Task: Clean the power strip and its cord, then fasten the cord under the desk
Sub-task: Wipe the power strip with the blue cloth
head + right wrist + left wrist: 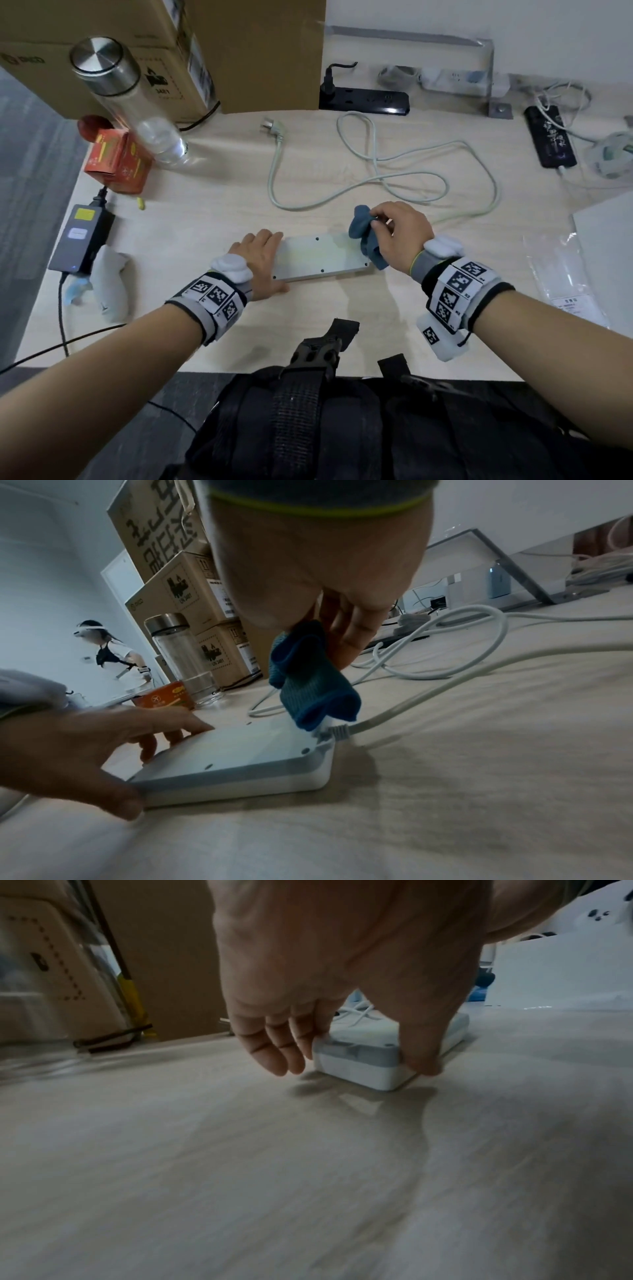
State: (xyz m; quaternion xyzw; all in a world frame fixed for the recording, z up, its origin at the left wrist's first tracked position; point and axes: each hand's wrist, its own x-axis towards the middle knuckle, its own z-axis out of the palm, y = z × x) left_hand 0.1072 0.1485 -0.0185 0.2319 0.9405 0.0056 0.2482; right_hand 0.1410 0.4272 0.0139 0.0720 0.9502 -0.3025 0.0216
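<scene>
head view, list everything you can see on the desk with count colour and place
power strip: 1, white, face down at front centre
cord: 1, pale, looped behind the strip, plug lying loose
cloth: 1, blue, at the strip's right end
black power strips: 2, back centre and far right
cardboard boxes: brown, several, back left
bottle: 1, clear with steel cap, left
small carton: 1, orange-red, beside the bottle
power adapter: 1, dark grey, left edge
desk: 1, light wood
left hand: grips the strip's left end
right hand: pinches the cloth
</scene>
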